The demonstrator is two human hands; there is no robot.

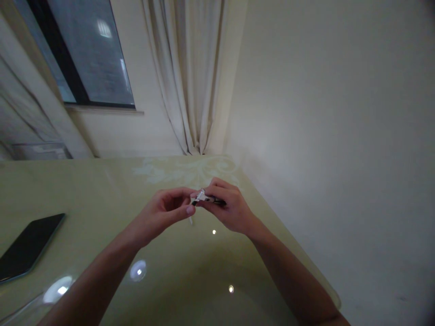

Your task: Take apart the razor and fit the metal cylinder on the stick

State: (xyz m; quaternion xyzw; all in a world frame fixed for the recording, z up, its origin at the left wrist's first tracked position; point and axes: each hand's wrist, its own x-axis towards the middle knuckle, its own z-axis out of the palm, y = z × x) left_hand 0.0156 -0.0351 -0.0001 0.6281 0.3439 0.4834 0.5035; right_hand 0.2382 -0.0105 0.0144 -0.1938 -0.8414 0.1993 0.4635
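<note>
Over the middle of the table, my two hands meet around a small silvery object with dark parts; its exact kind is too small to make out. My right hand is closed round its right part, with the fingers hiding much of it. At the left end, my left hand pinches with thumb and forefinger. A thin whitish strip shows just below the left fingertips; whether it hangs from the object or lies on the table I cannot tell.
A glossy greenish table lies under both arms, mirroring lights. On the left rests a dark tablet, with a pale cable nearer me. The plain wall runs along the table's right edge; a curtain hangs behind.
</note>
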